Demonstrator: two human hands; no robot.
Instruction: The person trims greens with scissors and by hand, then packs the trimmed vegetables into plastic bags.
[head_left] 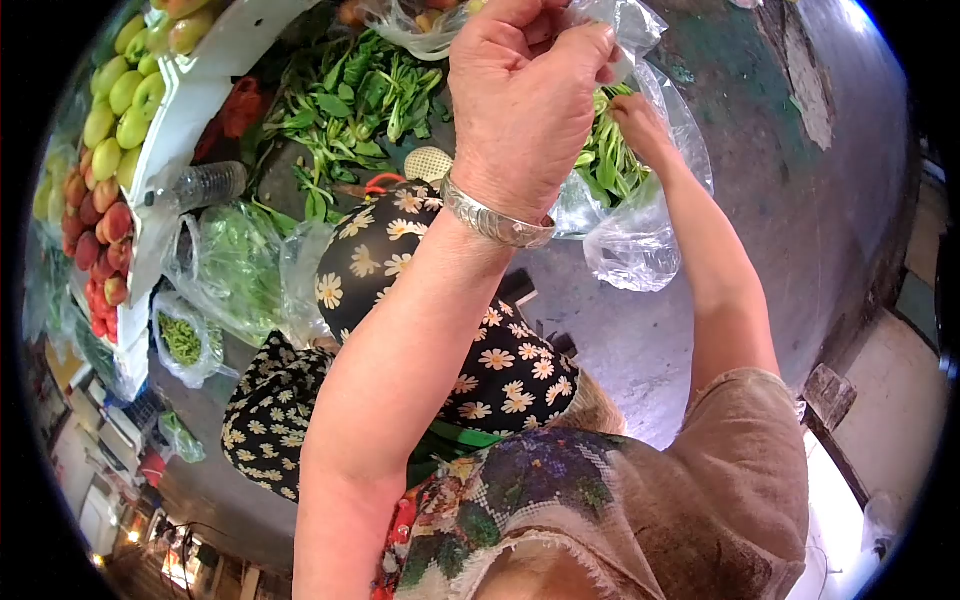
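My left hand [530, 80], with a silver bracelet on its wrist, is raised close to the camera. Its thumb and fingers pinch the edge of a clear plastic bag [640, 255]. Green leafy vegetables [605, 165] fill part of that bag. At the bag's opening, my right hand [645, 130] has its fingers bent around some of these greens; the fingertips are partly hidden among leaves and plastic. To the left on the floor lies a loose pile of leafy greens [350, 100], with red-handled scissors [383, 184] near its lower edge.
On the left, a white stand [180, 120] carries green fruit [125, 95] and peaches [100, 230]. Below it are a plastic bottle [208, 185], a bag of greens [235, 260] and a smaller bag of green pieces [182, 340]. A wooden block [830, 395] is at the right.
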